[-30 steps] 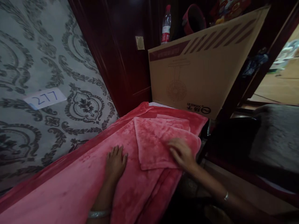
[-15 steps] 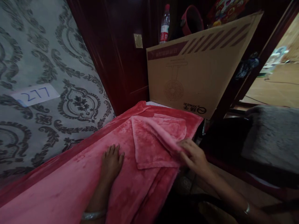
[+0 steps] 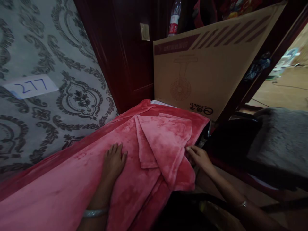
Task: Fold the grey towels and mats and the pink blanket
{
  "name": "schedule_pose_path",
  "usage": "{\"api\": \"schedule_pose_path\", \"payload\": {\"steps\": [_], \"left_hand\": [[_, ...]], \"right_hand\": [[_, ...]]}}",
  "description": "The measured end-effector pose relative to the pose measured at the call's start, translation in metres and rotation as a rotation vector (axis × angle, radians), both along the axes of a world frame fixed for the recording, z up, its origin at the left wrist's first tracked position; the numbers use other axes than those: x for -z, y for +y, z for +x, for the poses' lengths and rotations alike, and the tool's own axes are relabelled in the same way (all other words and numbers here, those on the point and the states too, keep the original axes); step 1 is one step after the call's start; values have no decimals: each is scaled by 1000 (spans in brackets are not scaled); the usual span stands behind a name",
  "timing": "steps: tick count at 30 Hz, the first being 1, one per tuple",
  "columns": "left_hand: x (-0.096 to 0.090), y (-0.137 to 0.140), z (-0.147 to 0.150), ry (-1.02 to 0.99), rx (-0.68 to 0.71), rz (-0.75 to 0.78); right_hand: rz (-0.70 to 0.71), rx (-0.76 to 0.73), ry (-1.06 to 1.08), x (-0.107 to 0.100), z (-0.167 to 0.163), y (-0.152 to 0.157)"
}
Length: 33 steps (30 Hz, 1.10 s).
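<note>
A plush pink-red blanket (image 3: 134,144) lies spread over a long surface, with several folded layers at its far right end. My left hand (image 3: 115,159) rests flat on the blanket, its fingers stretched out. At the right edge of the cloth, my right hand (image 3: 197,157) is closed, thumb and fingertips pinching the blanket's edge; the other fingers curl below and are partly hidden. A folded flap (image 3: 166,138) lies across the layers beside this hand, and one corner of cloth hangs towards me.
Behind the blanket stands a large cardboard box (image 3: 211,64), with a plastic bottle (image 3: 174,22) beyond it. Patterned wallpaper (image 3: 79,96) bearing a paper label (image 3: 31,86) runs along the left. A grey furry cover (image 3: 281,141) lies on a dark seat at right.
The lifted rolled edge of the blanket has come down into a flatter flap over the folded layers. My right hand stays at the right edge; my left hand has hardly moved.
</note>
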<state>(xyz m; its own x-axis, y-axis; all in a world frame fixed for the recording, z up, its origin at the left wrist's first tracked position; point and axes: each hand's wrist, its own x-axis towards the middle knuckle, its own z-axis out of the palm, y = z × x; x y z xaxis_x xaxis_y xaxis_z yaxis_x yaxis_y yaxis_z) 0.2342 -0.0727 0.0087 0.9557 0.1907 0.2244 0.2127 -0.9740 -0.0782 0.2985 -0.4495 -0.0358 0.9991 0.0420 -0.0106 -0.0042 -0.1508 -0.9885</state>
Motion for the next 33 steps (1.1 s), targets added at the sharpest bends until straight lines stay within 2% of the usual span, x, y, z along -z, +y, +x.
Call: {"api": "schedule_pose_path", "payload": {"steps": [4,9,11,13,16,18,20,22,26,28,30,33], "left_hand": [[2,1,1,-12,7,-1],[5,3,0,-42,15,-18],[6,4,0,-59,23,-25],[7,4,-1,-73,30,-34],[7,4,-1,-77,28,-44],[7,4,-2,-71,18,-45],[7,5,-2,-71,15,-43],[8,5,-3,-81,17,-41],[10,6,-2,-81,21,-36],[10,7,-2,-75,11,-34],[10,7,-2,-76,4,-35],[11,9,-2,-86,19,-45]], "right_hand": [[216,-77,276,-7,9,-6],[605,-158,412,-22,19,0],[686,-161,430,-24,23,2],[653,-181,451,-25,27,3],[528,-267,470,-33,34,8],[483,-280,407,-48,46,13],[462,-206,250,-71,68,18],[463,-84,73,-102,101,21],[449,106,-90,-168,187,21],[415,202,-136,-192,230,22],[373,281,-166,-205,267,23],[305,303,-194,-209,310,27]]}}
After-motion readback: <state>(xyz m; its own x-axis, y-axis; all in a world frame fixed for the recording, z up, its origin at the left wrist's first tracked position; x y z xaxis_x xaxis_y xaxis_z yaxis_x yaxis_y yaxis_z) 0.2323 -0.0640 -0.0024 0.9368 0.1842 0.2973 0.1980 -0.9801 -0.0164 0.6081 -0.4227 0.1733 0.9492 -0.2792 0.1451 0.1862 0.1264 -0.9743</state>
